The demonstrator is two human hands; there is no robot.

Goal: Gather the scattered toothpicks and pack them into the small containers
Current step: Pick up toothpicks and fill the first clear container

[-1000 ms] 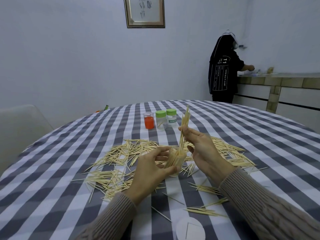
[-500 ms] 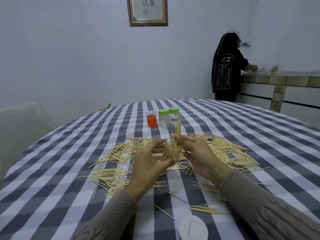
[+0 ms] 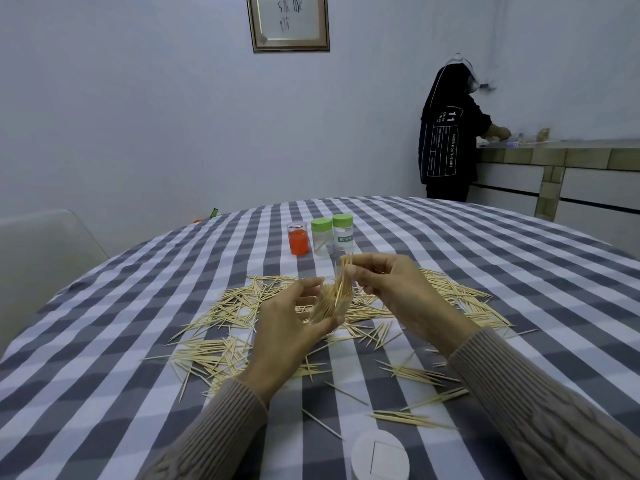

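Lowering the bundle of toothpicks (image 3: 341,284) from where it stood a second ago, well above the fingers, the right hand (image 3: 391,292) now has most of its length sunk into the small clear container (image 3: 329,308) that the left hand (image 3: 291,327) holds up off the table, so this batch looks nearly packed, though many sticks lean and fan out instead of sitting straight. The right hand's thumb and fingertips are pinched on the upper ends of the bundle, its other fingers loosely curled. The left hand is curled round the container from the near left, thumb along its near side; the container itself is mostly hidden behind sticks and fingers. Loose toothpicks (image 3: 228,306) are spread across the checked tablecloth (image 3: 104,341) to the left, right and near side of the hands, so much of the gathering is not yet done. Farther away stand two green-lidded jars (image 3: 332,233) beside an orange cup (image 3: 298,239). A white round lid (image 3: 380,455) lies at the near edge.
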